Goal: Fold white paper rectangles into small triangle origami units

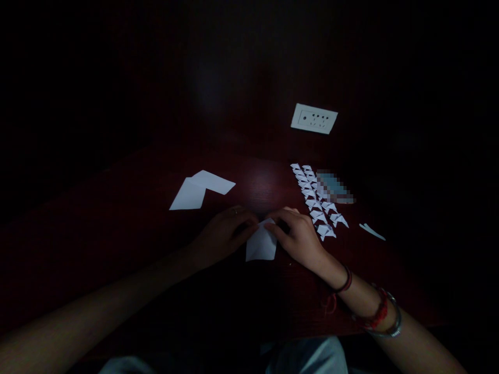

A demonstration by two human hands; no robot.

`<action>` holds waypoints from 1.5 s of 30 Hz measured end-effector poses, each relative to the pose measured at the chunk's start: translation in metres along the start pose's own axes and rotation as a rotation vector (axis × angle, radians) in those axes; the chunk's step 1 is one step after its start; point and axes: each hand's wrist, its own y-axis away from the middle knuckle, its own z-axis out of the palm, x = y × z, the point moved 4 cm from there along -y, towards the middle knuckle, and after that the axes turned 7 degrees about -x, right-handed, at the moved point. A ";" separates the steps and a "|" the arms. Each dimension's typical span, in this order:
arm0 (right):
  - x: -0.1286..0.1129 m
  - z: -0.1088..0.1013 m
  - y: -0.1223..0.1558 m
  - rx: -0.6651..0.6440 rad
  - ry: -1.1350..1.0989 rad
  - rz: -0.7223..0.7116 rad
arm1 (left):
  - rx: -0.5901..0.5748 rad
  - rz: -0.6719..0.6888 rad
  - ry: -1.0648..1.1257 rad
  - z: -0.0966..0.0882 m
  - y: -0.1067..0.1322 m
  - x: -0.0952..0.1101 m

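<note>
A small sheet of white paper (261, 245) is held between my two hands, close to the table's front edge. My left hand (226, 231) pinches its upper left part between thumb and fingers. At the upper right, my right hand (298, 234) is closed on the same sheet, thumb on top. The fingertips hide the paper's far edge. Several small folded white paper figures (316, 203) stand in two slanting rows just beyond my right hand. Farther left lie loose white paper sheets (187, 194), overlapping each other.
The dark red table (136, 208) is dimly lit. A blurred-out bluish object (335, 187) lies beside the folded figures, and a thin white strip (372, 231) is to their right. A white power socket (314, 119) is behind them.
</note>
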 end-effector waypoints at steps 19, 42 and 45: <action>0.011 0.001 -0.001 -0.055 -0.029 0.034 | 0.045 -0.106 0.030 0.001 0.005 -0.010; 0.054 0.015 0.003 0.006 -0.307 0.318 | -0.016 -0.183 -0.194 0.009 0.008 -0.013; 0.049 0.018 0.002 -0.073 -0.268 0.277 | 0.016 -0.123 -0.320 0.011 0.007 -0.016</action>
